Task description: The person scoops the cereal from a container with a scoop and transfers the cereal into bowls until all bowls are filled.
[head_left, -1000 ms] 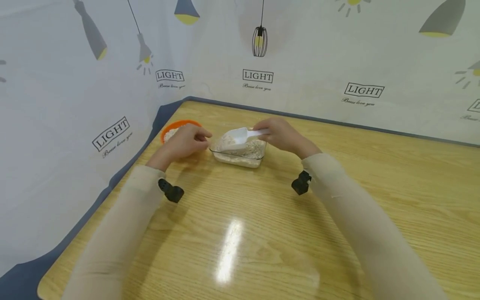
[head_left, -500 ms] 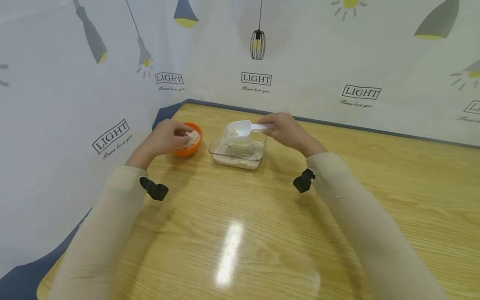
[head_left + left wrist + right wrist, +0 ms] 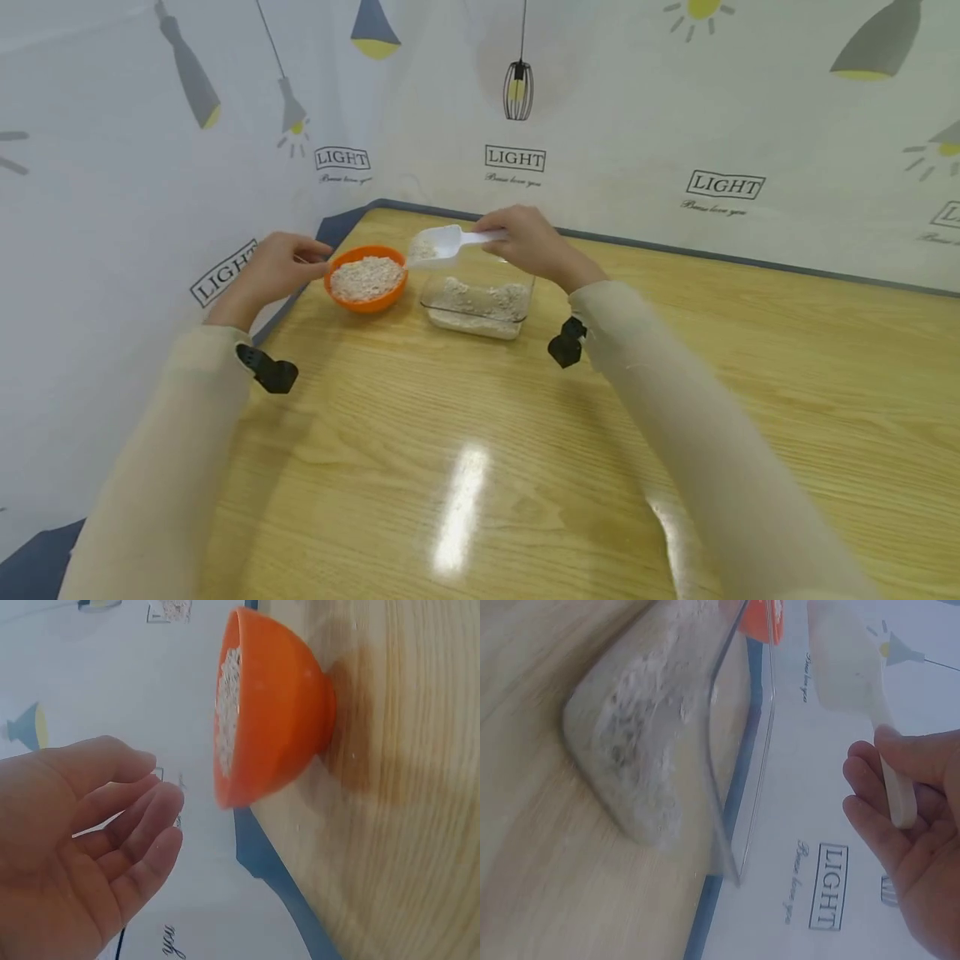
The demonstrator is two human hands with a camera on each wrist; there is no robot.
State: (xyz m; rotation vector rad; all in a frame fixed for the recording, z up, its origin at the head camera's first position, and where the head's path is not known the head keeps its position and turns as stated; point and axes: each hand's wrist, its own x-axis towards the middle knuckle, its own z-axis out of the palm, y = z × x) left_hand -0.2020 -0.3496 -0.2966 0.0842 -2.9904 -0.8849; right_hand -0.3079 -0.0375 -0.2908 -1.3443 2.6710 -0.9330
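Note:
My right hand [image 3: 531, 243] holds a white scoop [image 3: 448, 240] by its handle [image 3: 898, 791], thumb on top. Pale flakes lie in the scoop, whose tip hangs near the right rim of an orange bowl [image 3: 367, 307]. That bowl is full of oat-like flakes [image 3: 367, 278]. Under the scoop stands a clear rectangular glass container [image 3: 474, 323] with more flakes and a hollow in them. My left hand [image 3: 90, 832] is beside the bowl's left side, its fingers loosely bent and holding nothing; in the left wrist view a gap separates it from the bowl.
Bowl and container stand side by side near the far left corner of a wooden table [image 3: 480, 417]. A pale cloth wall [image 3: 615, 125] with printed lamps rises behind and to the left. Each sleeve carries a small black camera [image 3: 267, 369].
My right hand has lifted the loaded scoop out of the container and moved it left toward the bowl. The left hand has gone left, across the bowl to its far side.

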